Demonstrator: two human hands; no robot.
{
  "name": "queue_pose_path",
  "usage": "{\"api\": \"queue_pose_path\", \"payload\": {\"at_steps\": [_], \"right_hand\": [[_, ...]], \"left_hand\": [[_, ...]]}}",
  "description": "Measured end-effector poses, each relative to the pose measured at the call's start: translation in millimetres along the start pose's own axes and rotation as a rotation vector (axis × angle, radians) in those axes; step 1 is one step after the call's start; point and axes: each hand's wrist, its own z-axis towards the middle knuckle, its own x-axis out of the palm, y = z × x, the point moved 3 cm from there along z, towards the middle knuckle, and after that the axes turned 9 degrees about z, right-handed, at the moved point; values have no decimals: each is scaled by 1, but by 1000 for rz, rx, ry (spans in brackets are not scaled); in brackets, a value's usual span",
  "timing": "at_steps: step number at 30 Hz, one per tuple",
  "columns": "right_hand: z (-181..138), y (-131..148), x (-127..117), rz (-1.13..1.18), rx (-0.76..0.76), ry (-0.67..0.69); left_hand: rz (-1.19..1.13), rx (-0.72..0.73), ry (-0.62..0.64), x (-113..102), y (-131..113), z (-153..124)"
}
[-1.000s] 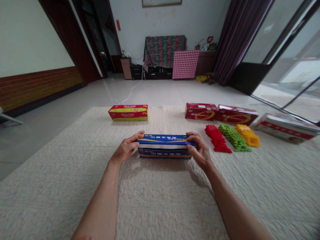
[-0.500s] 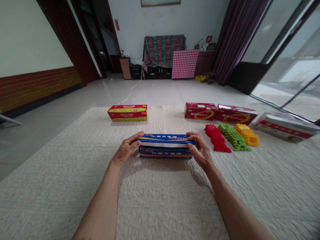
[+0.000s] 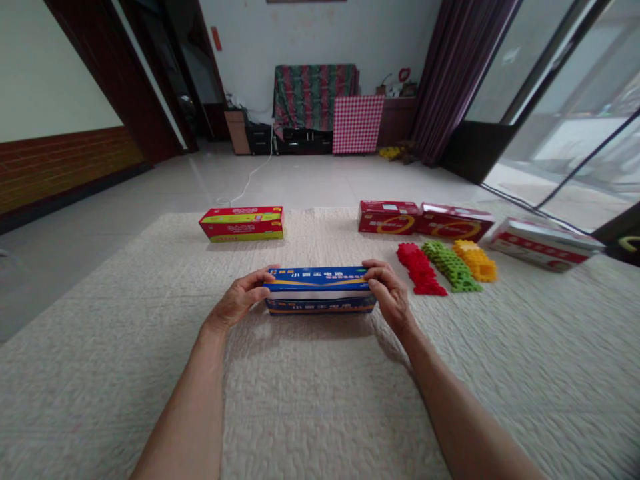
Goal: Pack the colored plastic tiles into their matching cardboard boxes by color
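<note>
A blue battery box (image 3: 317, 285) with white characters and orange stripes rests on the quilted cream mat. At its left end my left hand (image 3: 235, 299) is closed, fingers on the lid's edge and thumb at the front corner. My right hand (image 3: 389, 293) grips the right end the same way, thumb on the front edge of the lid. A white strip of the lid's front flap shows over the box's front wall. Right of my right hand lie rows of red plastic pieces (image 3: 421, 269), green plastic pieces (image 3: 450, 266) and yellow plastic pieces (image 3: 475, 261).
A red-and-yellow box (image 3: 242, 225) stands at the mat's far left. Two dark red boxes (image 3: 388, 219) and a white-and-red box (image 3: 545, 245) line the far right. Beyond the mat (image 3: 310, 407) are a tiled floor, a white cable (image 3: 250, 177) and a cloth-covered cabinet.
The lid's front edge has come down and its top face shows more. Both hands keep hold of the box's ends. The whole view has shifted, with things appearing further left.
</note>
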Motion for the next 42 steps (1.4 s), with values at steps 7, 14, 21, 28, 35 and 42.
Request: {"api": "queue_pose_path", "payload": {"at_steps": [7, 14, 21, 28, 35, 42], "right_hand": [[-2, -1, 1, -1, 17, -10], [-2, -3, 2, -9, 14, -3], [4, 11, 0, -162, -53, 178], [20, 47, 22, -523, -81, 653], [37, 46, 40, -582, -91, 843], [64, 29, 55, -561, -99, 912]], "left_hand": [[21, -27, -47, 4, -2, 1], [80, -7, -27, 2, 2, 3], [-61, -27, -98, 5, -3, 2], [68, -153, -576, -9, 26, 19], [121, -153, -692, -17, 47, 55], [118, -130, -750, -18, 51, 57]]}}
